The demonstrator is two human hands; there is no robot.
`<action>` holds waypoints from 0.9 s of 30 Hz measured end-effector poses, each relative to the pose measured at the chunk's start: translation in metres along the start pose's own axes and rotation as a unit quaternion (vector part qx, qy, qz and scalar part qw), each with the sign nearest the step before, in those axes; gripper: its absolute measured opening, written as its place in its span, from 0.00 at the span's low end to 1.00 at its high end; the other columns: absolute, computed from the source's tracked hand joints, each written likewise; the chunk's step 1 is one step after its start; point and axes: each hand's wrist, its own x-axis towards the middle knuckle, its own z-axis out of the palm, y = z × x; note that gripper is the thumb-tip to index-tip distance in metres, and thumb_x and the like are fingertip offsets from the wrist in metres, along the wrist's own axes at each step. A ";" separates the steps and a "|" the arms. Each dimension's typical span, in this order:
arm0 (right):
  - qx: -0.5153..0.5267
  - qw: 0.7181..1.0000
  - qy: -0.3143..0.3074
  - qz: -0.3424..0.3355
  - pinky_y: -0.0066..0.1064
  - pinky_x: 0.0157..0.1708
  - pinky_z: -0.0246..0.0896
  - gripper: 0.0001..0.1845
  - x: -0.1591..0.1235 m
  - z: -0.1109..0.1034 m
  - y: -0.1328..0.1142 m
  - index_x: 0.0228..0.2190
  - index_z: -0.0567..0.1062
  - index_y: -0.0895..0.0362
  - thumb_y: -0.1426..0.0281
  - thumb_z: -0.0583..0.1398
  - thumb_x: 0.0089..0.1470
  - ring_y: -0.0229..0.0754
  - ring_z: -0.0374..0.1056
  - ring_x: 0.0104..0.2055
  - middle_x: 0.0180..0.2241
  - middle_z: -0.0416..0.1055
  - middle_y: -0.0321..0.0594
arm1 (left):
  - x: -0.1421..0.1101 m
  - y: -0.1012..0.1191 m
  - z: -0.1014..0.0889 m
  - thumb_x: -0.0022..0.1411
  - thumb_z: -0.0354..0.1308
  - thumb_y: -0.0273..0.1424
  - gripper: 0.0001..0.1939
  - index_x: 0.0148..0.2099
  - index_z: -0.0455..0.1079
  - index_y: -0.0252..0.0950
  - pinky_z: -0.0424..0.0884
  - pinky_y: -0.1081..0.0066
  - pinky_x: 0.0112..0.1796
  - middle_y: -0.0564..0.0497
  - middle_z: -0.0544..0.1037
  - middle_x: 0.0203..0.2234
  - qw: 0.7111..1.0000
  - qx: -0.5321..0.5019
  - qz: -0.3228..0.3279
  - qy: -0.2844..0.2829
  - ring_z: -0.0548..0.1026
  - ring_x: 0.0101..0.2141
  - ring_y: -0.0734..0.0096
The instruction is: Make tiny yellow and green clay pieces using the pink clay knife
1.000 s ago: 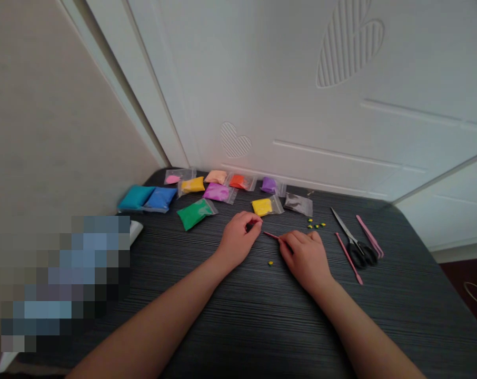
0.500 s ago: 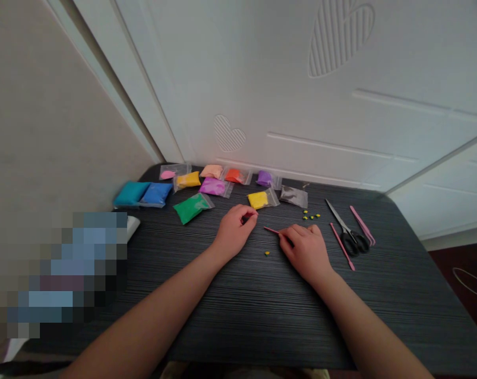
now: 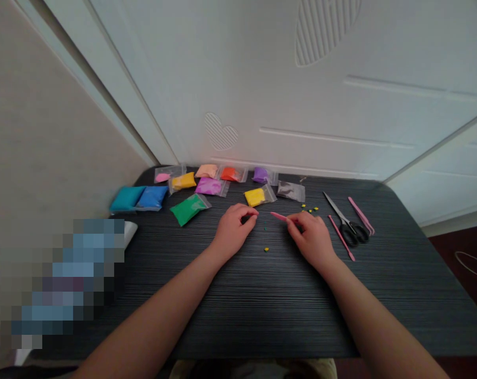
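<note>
My right hand (image 3: 310, 231) pinches a thin pink modelling tool (image 3: 278, 216), its tip pointing left toward my other hand. My left hand (image 3: 235, 229) is curled with thumb and fingertips close together; whatever may sit between them is too small to make out. Between the hands a tiny green bit (image 3: 265, 228) lies on the dark table. Closer to me is a small yellow-and-green piece (image 3: 266, 249). Several similar little pieces (image 3: 310, 211) lie beyond my right hand.
Bags of coloured clay line the back, among them a green one (image 3: 189, 209), a yellow one (image 3: 255, 197) and a blue one (image 3: 152, 198). To the right lie black-handled scissors (image 3: 348, 231), a second pink tool (image 3: 341, 238) and pink tweezers (image 3: 360, 215). A white panel (image 3: 238, 79) rises behind the table.
My right hand has drawn a little away to the right with the pink tool, which now sits higher. A tiny green bit has come into view between the hands. The view has shifted slightly.
</note>
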 end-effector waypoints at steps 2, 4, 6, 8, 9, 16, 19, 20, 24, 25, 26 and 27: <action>0.007 1.000 -0.004 0.009 0.31 0.34 0.51 0.11 -0.001 0.001 0.005 0.33 0.72 0.53 0.67 0.50 0.54 0.39 0.65 0.34 0.31 0.71 0.37 | 0.000 0.000 0.000 0.55 0.51 0.30 0.08 0.35 0.71 0.39 0.63 0.68 0.40 0.52 0.72 0.33 0.999 0.024 0.030 -0.030 0.67 0.37 0.69; 0.008 1.000 -0.006 0.012 0.32 0.35 0.53 0.11 -0.002 0.002 0.008 0.35 0.71 0.53 0.67 0.50 0.54 0.40 0.65 0.35 0.32 0.72 0.38 | -0.001 0.001 0.000 0.55 0.51 0.31 0.08 0.35 0.72 0.40 0.62 0.68 0.40 0.52 0.72 0.32 0.996 0.049 0.053 -0.059 0.66 0.37 0.69; 0.007 1.000 -0.001 0.018 0.33 0.38 0.54 0.12 -0.002 0.004 0.007 0.38 0.70 0.54 0.68 0.50 0.54 0.41 0.65 0.38 0.35 0.72 0.39 | -0.002 0.001 0.002 0.55 0.52 0.33 0.09 0.35 0.73 0.40 0.62 0.67 0.39 0.52 0.71 0.32 0.993 0.066 0.062 -0.076 0.66 0.36 0.69; 0.005 1.000 0.006 0.021 0.34 0.40 0.54 0.12 -0.003 0.005 0.006 0.40 0.69 0.55 0.70 0.51 0.53 0.41 0.64 0.40 0.37 0.71 0.40 | -0.002 0.002 0.003 0.55 0.53 0.35 0.09 0.36 0.73 0.41 0.62 0.67 0.38 0.52 0.71 0.32 0.991 0.085 0.065 -0.085 0.65 0.35 0.68; 0.003 1.000 0.008 0.023 0.34 0.40 0.55 0.13 -0.003 0.005 0.006 0.40 0.69 0.56 0.71 0.50 0.53 0.42 0.64 0.40 0.38 0.71 0.40 | -0.002 0.002 0.004 0.55 0.53 0.35 0.09 0.36 0.73 0.41 0.61 0.67 0.38 0.52 0.72 0.31 0.989 0.097 0.066 -0.087 0.65 0.35 0.68; -0.012 0.999 -0.007 0.032 0.32 0.41 0.56 0.12 -0.001 0.004 0.005 0.40 0.68 0.57 0.72 0.50 0.53 0.41 0.63 0.40 0.38 0.69 0.41 | -0.002 0.006 0.008 0.56 0.51 0.35 0.10 0.35 0.73 0.41 0.60 0.66 0.37 0.52 0.73 0.31 0.983 0.135 0.067 -0.101 0.66 0.35 0.68; -0.026 0.999 -0.011 0.027 0.34 0.42 0.54 0.12 0.000 0.004 0.004 0.39 0.69 0.57 0.71 0.50 0.53 0.43 0.62 0.41 0.38 0.68 0.41 | -0.002 0.009 0.006 0.57 0.50 0.33 0.09 0.34 0.71 0.39 0.61 0.67 0.40 0.52 0.73 0.31 0.988 0.100 0.075 -0.095 0.67 0.36 0.69; -0.031 0.999 -0.013 0.025 0.34 0.42 0.54 0.12 0.001 0.004 0.004 0.39 0.69 0.56 0.71 0.51 0.52 0.43 0.62 0.41 0.38 0.68 0.41 | -0.002 0.010 0.005 0.57 0.50 0.32 0.09 0.34 0.71 0.38 0.61 0.68 0.41 0.53 0.73 0.32 0.990 0.079 0.071 -0.089 0.67 0.37 0.69; -0.044 0.998 -0.023 0.025 0.36 0.41 0.54 0.13 0.000 0.002 0.003 0.40 0.69 0.56 0.70 0.52 0.52 0.44 0.61 0.41 0.37 0.68 0.41 | -0.002 0.009 0.001 0.55 0.50 0.33 0.08 0.34 0.69 0.38 0.63 0.71 0.35 0.53 0.73 0.29 0.998 0.004 -0.012 -0.064 0.69 0.32 0.72; -0.046 0.998 -0.024 0.025 0.36 0.41 0.53 0.13 0.000 0.002 0.003 0.40 0.69 0.55 0.70 0.52 0.52 0.45 0.61 0.41 0.37 0.68 0.41 | -0.001 0.008 0.000 0.55 0.51 0.34 0.09 0.34 0.69 0.37 0.64 0.72 0.33 0.53 0.73 0.27 0.997 -0.015 -0.035 -0.062 0.69 0.29 0.73; -0.047 0.998 -0.023 0.025 0.36 0.41 0.53 0.13 0.000 0.002 0.004 0.40 0.69 0.55 0.69 0.52 0.52 0.45 0.60 0.41 0.37 0.68 0.41 | 0.000 0.007 0.000 0.55 0.51 0.35 0.09 0.34 0.68 0.37 0.64 0.72 0.31 0.53 0.73 0.26 0.996 -0.038 -0.053 -0.059 0.69 0.28 0.73; -0.048 0.998 -0.022 0.025 0.36 0.41 0.53 0.13 -0.001 0.002 0.004 0.40 0.69 0.55 0.69 0.52 0.52 0.45 0.60 0.41 0.38 0.68 0.41 | 0.000 0.005 0.000 0.54 0.52 0.35 0.08 0.34 0.67 0.36 0.64 0.73 0.31 0.53 0.73 0.27 0.994 -0.066 -0.064 -0.056 0.69 0.28 0.73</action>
